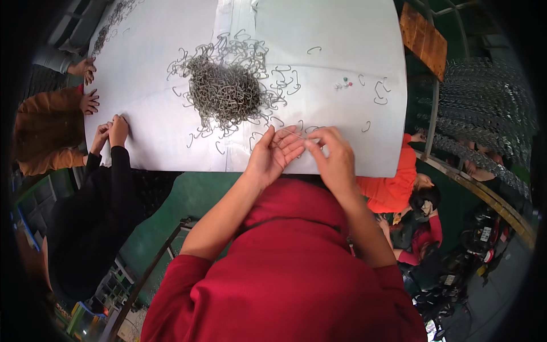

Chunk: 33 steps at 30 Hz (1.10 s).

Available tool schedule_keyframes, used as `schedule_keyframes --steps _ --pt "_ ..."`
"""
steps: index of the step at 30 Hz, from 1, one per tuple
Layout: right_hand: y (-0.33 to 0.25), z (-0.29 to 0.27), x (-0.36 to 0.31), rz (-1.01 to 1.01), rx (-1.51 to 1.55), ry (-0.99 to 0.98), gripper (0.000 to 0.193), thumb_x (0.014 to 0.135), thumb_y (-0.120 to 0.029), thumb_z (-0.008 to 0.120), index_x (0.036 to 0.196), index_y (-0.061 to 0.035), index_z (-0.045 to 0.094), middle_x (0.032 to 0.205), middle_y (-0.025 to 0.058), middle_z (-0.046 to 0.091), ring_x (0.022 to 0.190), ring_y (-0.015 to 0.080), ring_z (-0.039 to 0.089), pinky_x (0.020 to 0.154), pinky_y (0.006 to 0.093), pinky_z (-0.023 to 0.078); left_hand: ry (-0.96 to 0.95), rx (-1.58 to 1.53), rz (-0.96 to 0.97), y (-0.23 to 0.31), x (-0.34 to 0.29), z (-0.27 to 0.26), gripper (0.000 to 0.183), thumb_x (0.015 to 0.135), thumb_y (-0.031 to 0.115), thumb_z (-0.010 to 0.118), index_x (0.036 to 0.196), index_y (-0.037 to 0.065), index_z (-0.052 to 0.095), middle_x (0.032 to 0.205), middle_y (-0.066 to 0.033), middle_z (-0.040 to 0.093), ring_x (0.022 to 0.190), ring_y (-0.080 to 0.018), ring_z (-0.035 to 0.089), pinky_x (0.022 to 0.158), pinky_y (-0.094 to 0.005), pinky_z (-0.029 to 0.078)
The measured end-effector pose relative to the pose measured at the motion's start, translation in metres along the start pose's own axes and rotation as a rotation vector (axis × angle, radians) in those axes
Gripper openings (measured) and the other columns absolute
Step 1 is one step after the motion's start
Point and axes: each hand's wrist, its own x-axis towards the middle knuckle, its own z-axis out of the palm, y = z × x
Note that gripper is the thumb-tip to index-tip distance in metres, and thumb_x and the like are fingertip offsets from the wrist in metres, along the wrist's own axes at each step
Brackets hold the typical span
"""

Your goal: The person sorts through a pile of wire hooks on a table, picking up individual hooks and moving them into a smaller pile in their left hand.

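My left hand (274,151) is held palm up at the table's near edge, its thumb apart and its fingers loosely stretched. A thin pale strand (294,134) runs across those fingers to my right hand (335,157). There the thumb and forefinger are pinched on its end. The strand's kind is too small to make out. Beyond my hands lies a dense heap of bent metal wire hooks (223,91), with loose ones scattered around it. A few hooks lie close to my fingertips, partly hidden by them.
The white-covered table (330,34) carries several stray hooks (380,94) and small coloured bits (346,83) on the right. More hooks (108,28) lie far left. Other people's hands (111,132) rest at the left edge. A person in orange (393,179) is at the right.
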Motion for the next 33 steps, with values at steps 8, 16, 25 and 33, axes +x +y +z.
schedule_keyframes --steps 8,16,25,33 --pt "0.054 -0.058 0.009 0.117 -0.161 0.079 0.009 0.081 -0.009 0.060 0.088 -0.0035 0.061 0.082 0.0079 0.060 0.070 0.0193 0.059 0.062 0.0302 0.044 0.133 0.100 0.127 0.001 -0.013 -0.010 0.046 0.097 0.033 0.033 0.121 -0.005 0.044 0.105 -0.0150 0.059 0.102 -0.0279 0.057 0.093 -0.0378 0.047" --pt "0.019 -0.022 0.011 -0.059 0.005 -0.112 0.012 0.078 -0.010 0.064 0.088 -0.0043 0.061 0.082 0.0077 0.060 0.066 0.0193 0.059 0.058 0.0314 0.045 0.056 0.136 0.054 -0.011 -0.012 0.013 0.054 0.097 0.037 0.028 0.127 -0.006 0.037 0.114 -0.0174 0.055 0.110 -0.0276 0.053 0.097 -0.0351 0.044" --pt "0.055 -0.043 -0.002 0.081 -0.058 0.109 0.007 0.076 -0.008 0.066 0.080 -0.0034 0.061 0.074 0.0069 0.061 0.060 0.0192 0.060 0.055 0.0305 0.047 0.136 0.963 0.107 -0.021 0.033 0.062 0.041 0.096 0.028 0.036 0.117 -0.002 0.054 0.115 -0.0137 0.056 0.105 -0.0227 0.056 0.091 -0.0322 0.043" --pt "0.047 -0.040 -0.002 0.352 0.418 0.190 0.011 0.078 -0.011 0.065 0.083 -0.0017 0.063 0.065 0.0088 0.063 0.054 0.0163 0.061 0.053 0.0270 0.047 0.036 1.351 0.530 -0.024 0.036 0.079 0.036 0.091 0.024 0.051 0.121 0.003 0.053 0.131 -0.0169 0.044 0.124 -0.0249 0.039 0.104 -0.0364 0.028"
